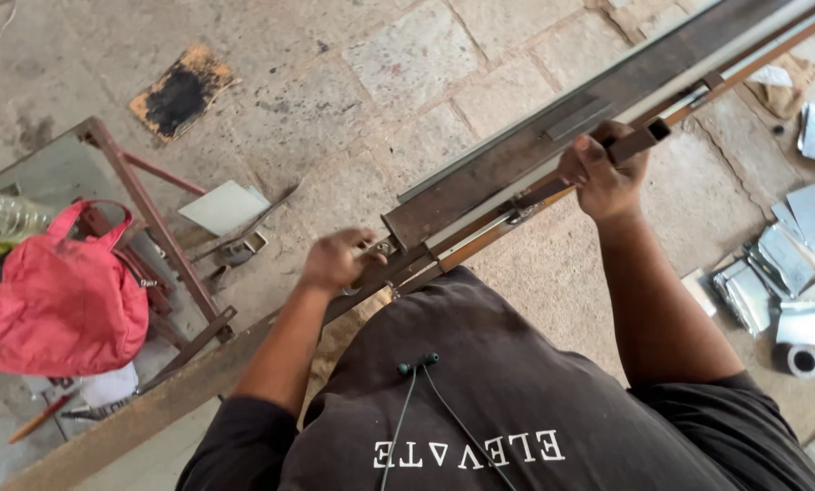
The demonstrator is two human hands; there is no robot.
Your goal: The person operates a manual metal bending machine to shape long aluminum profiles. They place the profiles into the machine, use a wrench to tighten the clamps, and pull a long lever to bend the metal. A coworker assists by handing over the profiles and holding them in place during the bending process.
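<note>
a dark shirt (516,400) fills the foreground. left hand (336,259) closes on the bending machine (480,177) near its end; right hand (601,177) grips its square steel handle (639,141). a red bag (66,305) sits left.

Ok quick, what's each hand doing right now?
Left hand: closed around something at the near end of the long rusty metal bending machine; what exactly cannot be told.
Right hand: closed on the dark square metal handle tube.
</note>
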